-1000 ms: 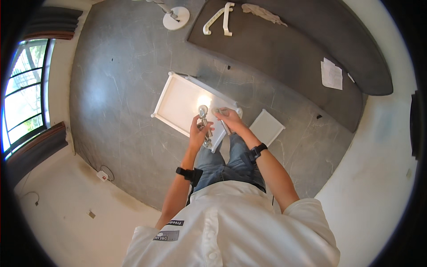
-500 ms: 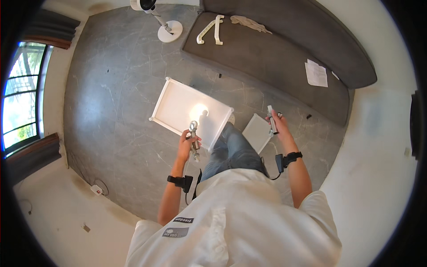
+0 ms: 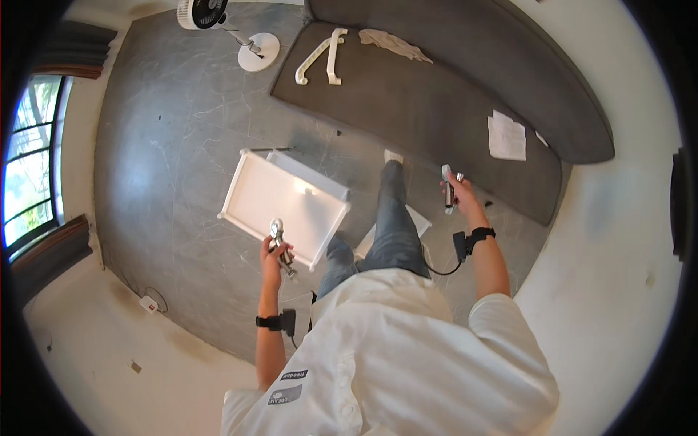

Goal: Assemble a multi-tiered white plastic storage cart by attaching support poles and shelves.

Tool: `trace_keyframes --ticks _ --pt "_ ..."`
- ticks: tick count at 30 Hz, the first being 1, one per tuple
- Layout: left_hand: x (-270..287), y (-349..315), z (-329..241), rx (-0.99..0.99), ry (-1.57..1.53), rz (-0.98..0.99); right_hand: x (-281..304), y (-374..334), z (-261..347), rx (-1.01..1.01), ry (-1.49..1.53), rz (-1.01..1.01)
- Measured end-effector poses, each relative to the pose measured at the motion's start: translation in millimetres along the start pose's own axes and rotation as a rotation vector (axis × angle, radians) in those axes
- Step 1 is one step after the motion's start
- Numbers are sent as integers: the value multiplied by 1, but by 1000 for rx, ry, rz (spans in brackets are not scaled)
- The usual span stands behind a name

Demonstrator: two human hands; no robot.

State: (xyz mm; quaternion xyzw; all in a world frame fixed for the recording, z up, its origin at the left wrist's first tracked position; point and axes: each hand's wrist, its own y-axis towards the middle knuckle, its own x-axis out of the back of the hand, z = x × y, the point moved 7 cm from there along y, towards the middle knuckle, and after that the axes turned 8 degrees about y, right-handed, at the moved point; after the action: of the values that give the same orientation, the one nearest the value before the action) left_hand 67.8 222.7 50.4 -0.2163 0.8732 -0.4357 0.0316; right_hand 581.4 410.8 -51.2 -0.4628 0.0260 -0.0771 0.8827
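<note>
My left hand is closed around several shiny metal fittings, with a rounded end sticking up and other parts sticking out below. It is over the near edge of a white tiered rack, whose top tray has rounded corner posts. To the right, my right hand grips more shiny metal fittings, with a pale, clear-looking end at the top. That hand is held out in front of the sofa. The exact kind of fitting is too small to make out. A second white tray is partly hidden behind my leg.
A dark grey sofa stretches across the far right. On it are white bracket-shaped handles, a beige cloth and papers. A white standing fan stands far left. A white power box with a cable is by the left wall.
My view has shifted, and one leg now extends forward beside the rack. More of the rack's lower tier shows. The second tray is more covered by my leg. Both hands keep their fittings.
</note>
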Motion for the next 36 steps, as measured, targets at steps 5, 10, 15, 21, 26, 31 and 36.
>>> trace_keyframes --ticks 5,10,15,21,26,31,36 --pt "-73 27 -22 95 193 -51 44 104 32 -36 -19 -117" --pt "-175 36 -66 100 371 171 45 148 98 58 -20 -142" --pt "-265 64 -116 -82 648 279 46 165 141 42 168 -72" --pt "-314 94 -166 -272 809 330 67 175 158 32 220 -150" --pt "-314 116 -194 -326 841 285 83 178 169 56 241 -227" --pt "-313 142 -208 -373 889 321 92 181 168 121 250 -192" --pt "-326 169 -214 -401 850 359 116 191 176 329 -45 -521"
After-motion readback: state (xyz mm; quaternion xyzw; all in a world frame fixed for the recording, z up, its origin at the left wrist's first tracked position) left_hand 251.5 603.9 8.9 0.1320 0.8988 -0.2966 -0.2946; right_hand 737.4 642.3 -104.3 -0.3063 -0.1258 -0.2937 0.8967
